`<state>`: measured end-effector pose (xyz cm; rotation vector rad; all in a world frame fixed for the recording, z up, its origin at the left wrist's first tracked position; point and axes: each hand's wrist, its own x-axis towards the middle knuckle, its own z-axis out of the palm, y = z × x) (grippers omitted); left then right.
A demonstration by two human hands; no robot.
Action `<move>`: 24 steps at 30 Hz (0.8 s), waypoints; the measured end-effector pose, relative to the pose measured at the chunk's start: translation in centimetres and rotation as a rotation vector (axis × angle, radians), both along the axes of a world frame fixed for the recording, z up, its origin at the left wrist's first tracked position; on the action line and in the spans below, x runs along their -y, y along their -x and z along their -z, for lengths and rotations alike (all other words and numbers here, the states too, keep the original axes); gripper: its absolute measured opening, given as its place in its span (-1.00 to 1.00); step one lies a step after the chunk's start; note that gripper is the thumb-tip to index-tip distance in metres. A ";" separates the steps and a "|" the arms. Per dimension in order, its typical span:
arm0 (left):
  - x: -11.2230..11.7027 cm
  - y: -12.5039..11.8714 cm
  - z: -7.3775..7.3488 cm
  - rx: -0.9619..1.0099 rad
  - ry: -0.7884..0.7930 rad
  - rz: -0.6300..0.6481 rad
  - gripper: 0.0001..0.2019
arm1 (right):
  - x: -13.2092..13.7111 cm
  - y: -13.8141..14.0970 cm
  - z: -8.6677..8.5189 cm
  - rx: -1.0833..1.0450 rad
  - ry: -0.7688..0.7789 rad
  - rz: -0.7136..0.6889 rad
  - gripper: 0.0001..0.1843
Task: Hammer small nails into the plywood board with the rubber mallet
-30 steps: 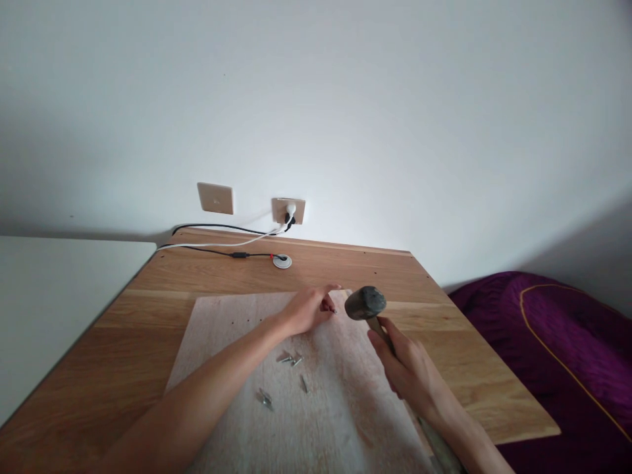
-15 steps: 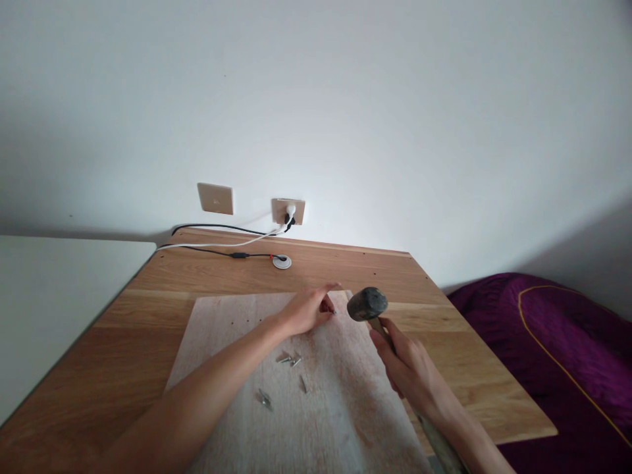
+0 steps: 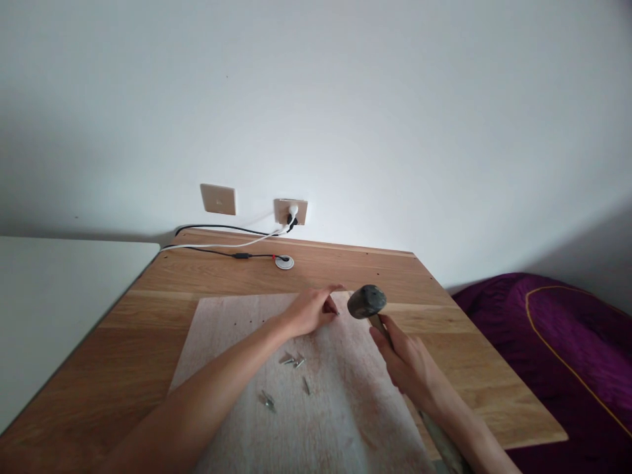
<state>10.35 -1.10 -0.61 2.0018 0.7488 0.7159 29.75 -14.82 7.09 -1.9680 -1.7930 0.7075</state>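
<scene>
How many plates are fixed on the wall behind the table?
2. One plain wall plate is on the left; the other, a socket plate holding a white plug and a black plug, is to its right. Neither is hidden.

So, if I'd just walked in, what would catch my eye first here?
Probably the dark-headed mallet, held in the right-hand grip near the far right corner of the pale board. Just left of its head, the left-hand grip pinches a small piece, mostly hidden by the fingers. Then there's the vivid purple fabric with its yellow line, at the right of the picture.
</scene>
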 end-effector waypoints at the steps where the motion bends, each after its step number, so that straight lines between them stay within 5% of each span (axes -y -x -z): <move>1: 0.0 0.0 0.0 0.003 0.008 0.000 -0.29 | 0.0 -0.3 -0.2 0.005 -0.009 0.013 -0.50; 7: -0.2 -0.4 0.3 -0.021 -0.005 -0.026 -0.30 | 0.6 -0.4 -1.3 0.038 -0.068 0.002 -0.48; 16: -0.1 -0.2 0.3 -0.004 -0.047 0.009 -0.31 | 0.8 1.4 0.3 0.006 -0.137 -0.096 -0.54; 24: -0.2 -0.1 0.2 -0.004 0.001 -0.002 -0.30 | 2.9 -0.2 1.7 -0.083 -0.045 0.135 -0.44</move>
